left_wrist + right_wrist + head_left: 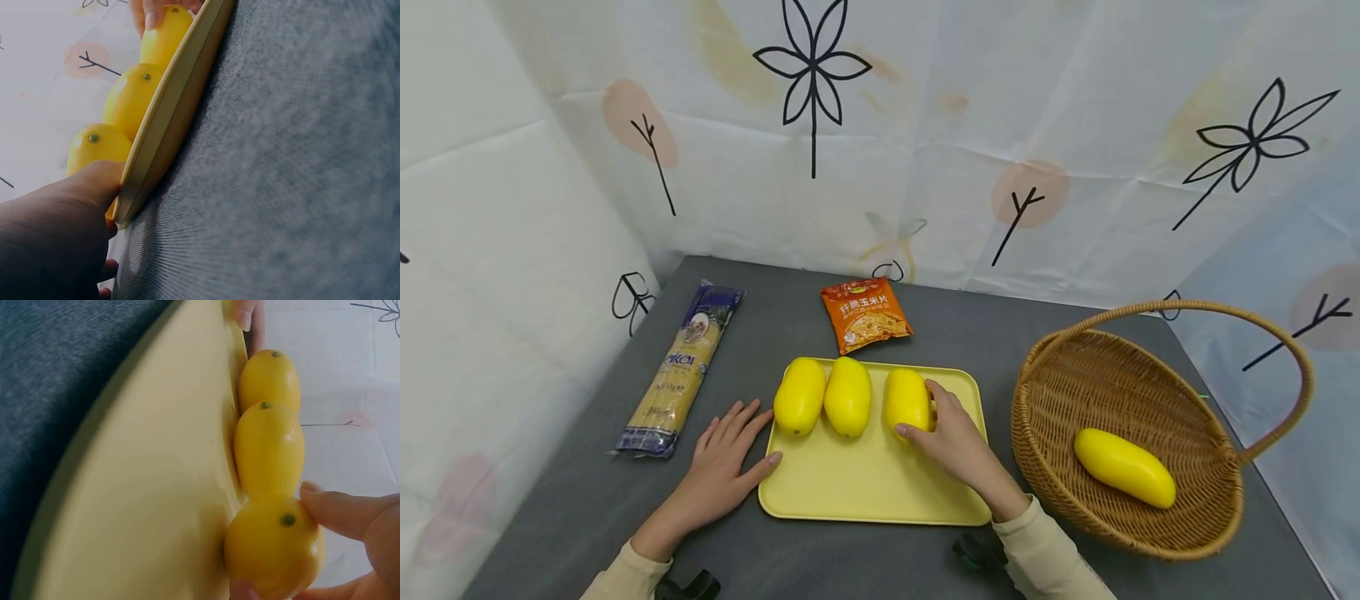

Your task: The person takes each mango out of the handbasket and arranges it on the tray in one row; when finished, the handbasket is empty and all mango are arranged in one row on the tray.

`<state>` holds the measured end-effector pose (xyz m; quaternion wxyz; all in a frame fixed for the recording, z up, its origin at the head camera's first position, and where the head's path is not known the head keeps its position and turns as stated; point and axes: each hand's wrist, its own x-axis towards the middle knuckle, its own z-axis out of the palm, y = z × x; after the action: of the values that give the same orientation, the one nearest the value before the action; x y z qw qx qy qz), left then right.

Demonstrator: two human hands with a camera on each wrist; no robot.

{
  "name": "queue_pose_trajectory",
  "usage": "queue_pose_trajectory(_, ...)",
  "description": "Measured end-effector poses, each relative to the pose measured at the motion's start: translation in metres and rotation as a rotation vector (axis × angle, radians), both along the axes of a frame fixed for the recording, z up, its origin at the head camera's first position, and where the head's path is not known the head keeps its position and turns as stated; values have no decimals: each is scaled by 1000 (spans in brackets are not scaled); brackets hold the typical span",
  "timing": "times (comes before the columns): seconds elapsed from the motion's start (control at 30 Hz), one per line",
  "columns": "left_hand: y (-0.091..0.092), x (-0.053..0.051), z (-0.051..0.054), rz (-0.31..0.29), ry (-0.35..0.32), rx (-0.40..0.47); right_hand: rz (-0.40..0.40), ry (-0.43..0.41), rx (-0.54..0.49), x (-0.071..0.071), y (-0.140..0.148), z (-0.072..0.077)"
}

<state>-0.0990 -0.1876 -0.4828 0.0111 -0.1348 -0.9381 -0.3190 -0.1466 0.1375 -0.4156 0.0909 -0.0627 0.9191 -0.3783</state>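
Three smooth, oblong yellow fruits lie along the far part of a pale yellow tray (865, 487). My right hand (957, 442) grips the rightmost fruit (904, 400), thumb on the near side and fingers round its right side; green stem dots show at the fruits' ends in the right wrist view. The left fruit (799, 397) and middle fruit (848, 397) lie side by side. At the tray's left edge, my left hand (722, 471) rests with fingers spread on the table and thumb over the rim. That thumb (103, 178) also shows in the left wrist view.
On the right stands a wicker basket (1037, 433) with a tall handle, holding one longer yellow fruit (1124, 468). An orange snack bag (867, 315) lies behind the tray. A long noodle packet (681, 371) lies on the grey table (835, 562) at left.
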Motion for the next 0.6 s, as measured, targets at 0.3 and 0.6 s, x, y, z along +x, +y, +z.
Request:
queue_pose_trajectory(0.3,1,0,2,2,-11,1,19,-61,-131,-8,-4,-6)
queue_pose_trajectory(0.6,0,0,1,4,-11,-1,11,-80,-114,-10,-9,-2)
